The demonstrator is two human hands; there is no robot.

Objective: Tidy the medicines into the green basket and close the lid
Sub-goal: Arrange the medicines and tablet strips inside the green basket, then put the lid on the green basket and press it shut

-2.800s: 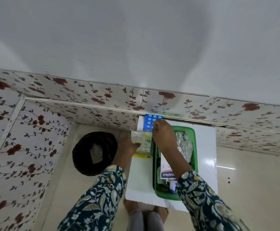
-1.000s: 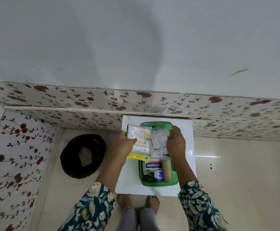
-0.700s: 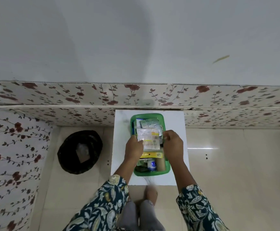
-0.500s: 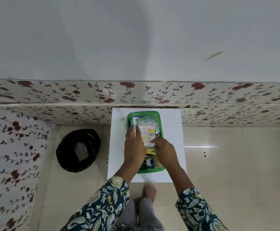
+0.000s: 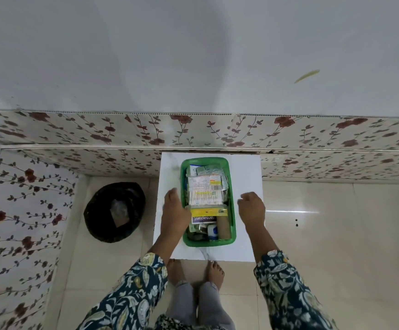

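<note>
The green basket stands on a small white table, filled with medicines. On top lies a clear pack of cotton swabs with a yellow strip; below it are a Hansaplast box, a small white bottle and a tan roll. My left hand hovers at the basket's left rim, fingers apart, holding nothing. My right hand hovers just right of the basket, also empty. No lid is visible.
A black waste bin sits on the tiled floor left of the table. The table backs onto a flower-patterned wall panel. My bare feet stand at the table's front edge.
Both hands laid the swab pack on top of the basket's contents, let go and drew apart to either side of the basket.
</note>
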